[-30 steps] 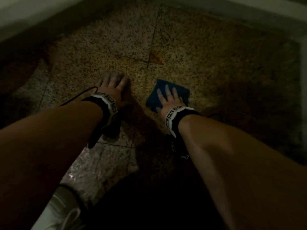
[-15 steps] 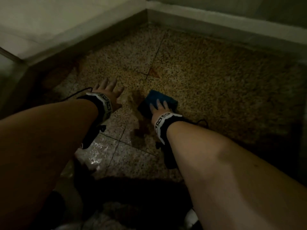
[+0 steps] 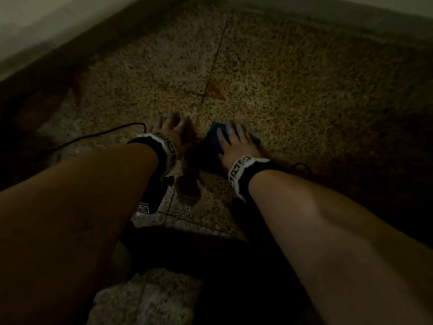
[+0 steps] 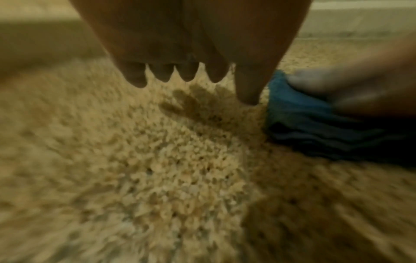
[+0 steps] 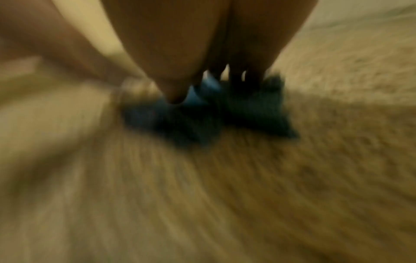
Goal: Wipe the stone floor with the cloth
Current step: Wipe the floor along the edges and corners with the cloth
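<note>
A folded blue cloth lies on the speckled stone floor. My right hand lies flat on top of it with straight, spread fingers and presses it down. The right wrist view shows the cloth blurred under those fingers. My left hand rests flat on the floor just left of the cloth, holding nothing. In the left wrist view its fingers point down at the floor, with the cloth close at the right.
A low wall base runs along the far left and another along the far edge. A grout line crosses the floor ahead, with a reddish stain beside it. A black cable trails left from my left wrist.
Over the past second the right hand has slid the cloth leftward, nearer the left hand, with the head view swinging as it went. The left hand stays flat on the floor.
</note>
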Demonstrator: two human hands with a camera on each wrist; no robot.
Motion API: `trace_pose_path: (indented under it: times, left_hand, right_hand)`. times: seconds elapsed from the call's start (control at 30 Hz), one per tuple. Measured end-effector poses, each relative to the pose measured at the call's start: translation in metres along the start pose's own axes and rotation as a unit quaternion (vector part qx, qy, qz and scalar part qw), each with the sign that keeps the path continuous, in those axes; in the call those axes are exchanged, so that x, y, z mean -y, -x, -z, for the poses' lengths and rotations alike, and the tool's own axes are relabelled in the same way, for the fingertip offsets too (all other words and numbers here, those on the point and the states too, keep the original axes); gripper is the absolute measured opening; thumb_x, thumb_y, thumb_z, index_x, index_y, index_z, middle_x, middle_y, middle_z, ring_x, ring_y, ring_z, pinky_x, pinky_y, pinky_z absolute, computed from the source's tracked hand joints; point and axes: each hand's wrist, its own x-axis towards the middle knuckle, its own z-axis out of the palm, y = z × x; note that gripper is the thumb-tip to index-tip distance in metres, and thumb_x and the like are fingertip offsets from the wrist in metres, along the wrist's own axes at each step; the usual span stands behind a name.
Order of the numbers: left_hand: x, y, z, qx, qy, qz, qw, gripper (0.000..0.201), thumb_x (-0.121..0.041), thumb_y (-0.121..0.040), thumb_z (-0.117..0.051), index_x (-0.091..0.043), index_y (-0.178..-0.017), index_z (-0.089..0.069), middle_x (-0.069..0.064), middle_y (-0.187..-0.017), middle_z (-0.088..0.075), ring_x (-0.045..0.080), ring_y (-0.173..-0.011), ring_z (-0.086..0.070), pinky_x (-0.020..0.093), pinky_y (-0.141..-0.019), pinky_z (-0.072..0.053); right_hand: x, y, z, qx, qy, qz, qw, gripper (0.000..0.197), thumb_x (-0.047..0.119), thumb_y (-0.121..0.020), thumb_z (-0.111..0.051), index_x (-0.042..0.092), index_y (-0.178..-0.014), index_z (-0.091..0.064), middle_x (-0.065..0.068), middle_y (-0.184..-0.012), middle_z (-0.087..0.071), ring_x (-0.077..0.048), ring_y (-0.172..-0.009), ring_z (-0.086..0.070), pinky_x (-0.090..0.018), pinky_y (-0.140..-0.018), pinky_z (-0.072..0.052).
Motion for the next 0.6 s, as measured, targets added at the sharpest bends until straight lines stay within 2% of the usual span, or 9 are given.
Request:
trace_pose_path:
  times: [0.13,0.23,0.4,0.6]
  left_hand:
    - [0.006,-0.010,-0.003,-0.016,0.023,-0.041,0.999,0.077,-0.062,-0.093,-0.035,-0.038,-0.148,0.013,-0.001,-0.156,0.024,0.031,-0.144,0.016,0.050,-0.117,-0.005]
    - [0.011,-0.008,-0.010,-0.026,0.007,-0.059,0.998,0.079,-0.062,-0.093,-0.035,-0.038,-0.148,0.016,0.000,-0.154,0.029,0.030,-0.144,0.017,0.048,-0.117,-0.003]
    - [0.003,-0.004,-0.011,-0.032,0.011,-0.048,0.998,0.083,-0.068,-0.090,-0.030,-0.034,-0.148,0.018,0.004,-0.154,0.030,0.033,-0.143,0.019,0.049,-0.117,0.002]
    - [-0.006,-0.005,-0.013,-0.032,0.012,-0.023,0.999,0.086,-0.060,-0.093,-0.040,-0.032,-0.147,0.021,0.004,-0.153,0.032,0.035,-0.142,0.020,0.050,-0.117,-0.001]
  right_hand:
    - [0.005,-0.002,-0.020,-0.046,0.041,-0.013,0.998,0.061,0.037,-0.105,-0.016,0.013,-0.148,0.020,-0.008,-0.154,0.031,-0.026,-0.143,0.024,-0.038,-0.117,0.010]
    - [0.003,0.002,-0.027,-0.038,0.044,0.008,0.998,0.063,0.037,-0.104,-0.016,0.011,-0.148,0.021,-0.007,-0.154,0.030,-0.023,-0.143,0.024,-0.037,-0.116,0.011]
    - [-0.007,0.012,-0.039,-0.006,0.045,0.027,0.999,0.074,0.053,-0.100,-0.017,0.014,-0.147,0.024,-0.005,-0.153,0.032,-0.023,-0.142,0.026,-0.036,-0.115,0.015]
    - [-0.005,0.006,-0.036,-0.023,0.054,0.012,0.998,0.071,0.048,-0.101,-0.019,0.016,-0.147,0.025,-0.004,-0.153,0.033,-0.022,-0.142,0.027,-0.037,-0.115,0.014]
